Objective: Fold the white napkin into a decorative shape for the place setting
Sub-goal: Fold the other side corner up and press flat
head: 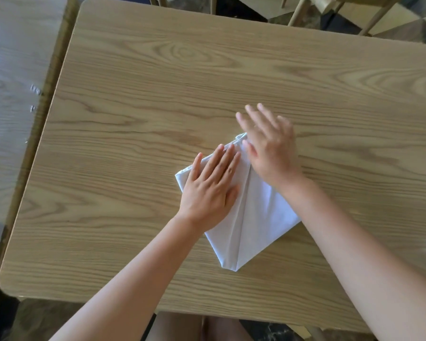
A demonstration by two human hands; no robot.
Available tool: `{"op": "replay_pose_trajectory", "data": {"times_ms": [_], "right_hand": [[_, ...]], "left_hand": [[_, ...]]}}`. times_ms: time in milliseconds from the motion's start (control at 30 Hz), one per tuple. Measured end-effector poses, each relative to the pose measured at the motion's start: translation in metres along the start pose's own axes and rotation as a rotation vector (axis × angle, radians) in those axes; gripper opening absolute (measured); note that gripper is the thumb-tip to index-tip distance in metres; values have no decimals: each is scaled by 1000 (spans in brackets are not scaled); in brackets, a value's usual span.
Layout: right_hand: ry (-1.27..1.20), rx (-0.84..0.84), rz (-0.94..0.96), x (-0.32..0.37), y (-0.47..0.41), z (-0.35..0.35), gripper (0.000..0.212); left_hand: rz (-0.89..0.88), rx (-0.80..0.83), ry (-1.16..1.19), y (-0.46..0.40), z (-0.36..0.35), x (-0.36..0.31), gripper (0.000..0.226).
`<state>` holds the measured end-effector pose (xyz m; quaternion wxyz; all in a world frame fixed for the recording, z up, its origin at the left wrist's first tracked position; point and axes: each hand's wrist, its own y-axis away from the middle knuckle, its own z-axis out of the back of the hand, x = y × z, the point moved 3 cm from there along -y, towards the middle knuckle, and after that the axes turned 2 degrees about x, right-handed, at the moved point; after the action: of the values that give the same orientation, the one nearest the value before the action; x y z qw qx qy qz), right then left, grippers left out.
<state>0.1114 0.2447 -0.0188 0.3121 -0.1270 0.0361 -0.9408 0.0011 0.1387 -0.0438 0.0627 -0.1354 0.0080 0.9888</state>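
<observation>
At far left, a second wooden surface (8, 70) abuts the main table (158, 82) along a thin seam. The white napkin (253, 217) lies on the table just right of centre, toward the near edge, folded into a kite-like form: pointed end nearest the person, one raised crease running lengthwise down its middle, hemmed edges at the far end. Left hand (210, 185): palm down, laid flat on the napkin's left flap; fingers extended and nearly together, thumb angled toward the centre crease. It grips nothing, only presses on cloth. Right hand (268, 146): also spread flat, palm down, fingers extended and slightly apart, over the napkin's far right portion; fingertips reach past the cloth's far edge above bare wood. The hand is blurred, so whether the palm actually touches the napkin cannot be told. The two hands sit close on either side of the crease, thumbs near each other. Chair legs (295, 11) show beyond the table's far edge.
</observation>
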Motion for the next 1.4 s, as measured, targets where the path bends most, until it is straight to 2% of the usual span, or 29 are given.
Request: {"op": "replay_pose_trajectory", "data": {"times_ms": [67, 167, 400, 467, 500, 667, 733, 800, 1033, 1200, 1233, 1300, 1367, 1400], "right_hand": [[12, 126, 54, 3, 11, -14, 48], [24, 218, 11, -1, 20, -24, 52], [68, 224, 2, -1, 20, -24, 57], [80, 225, 3, -1, 21, -24, 57], [82, 226, 5, -1, 21, -25, 57], [80, 213, 12, -1, 20, -25, 57], [74, 210, 11, 0, 20, -24, 57], [67, 218, 11, 1, 20, -23, 57], [92, 224, -2, -1, 20, -24, 56], [65, 226, 0, -1, 19, -22, 57], [40, 210, 9, 0, 19, -20, 58], [-62, 117, -41, -1, 21, -12, 62], [-152, -49, -210, -7, 30, 3, 63], [-162, -107, -297, -10, 37, 9, 62]], "left_hand": [[18, 2, -13, -1, -2, -1, 55], [16, 22, -34, 0, 0, 3, 56], [93, 57, -135, 28, 14, 37, 68], [64, 55, -140, 29, 19, 35, 71], [-2, 66, -145, 27, 21, 31, 72], [-574, 238, -166, 29, 6, 7, 71], [-732, 295, -130, 40, 1, 2, 68], [-803, 333, -102, 59, 2, -2, 65], [-760, 403, -56, 118, 1, -13, 68], [-779, 406, -20, 112, 12, -14, 70], [-723, 346, -8, 101, 17, -15, 68], [-461, 136, -13, 66, 28, -10, 63], [-130, -39, -6, 25, 37, 2, 63], [-22, -73, -8, 7, 40, 7, 64]]}}
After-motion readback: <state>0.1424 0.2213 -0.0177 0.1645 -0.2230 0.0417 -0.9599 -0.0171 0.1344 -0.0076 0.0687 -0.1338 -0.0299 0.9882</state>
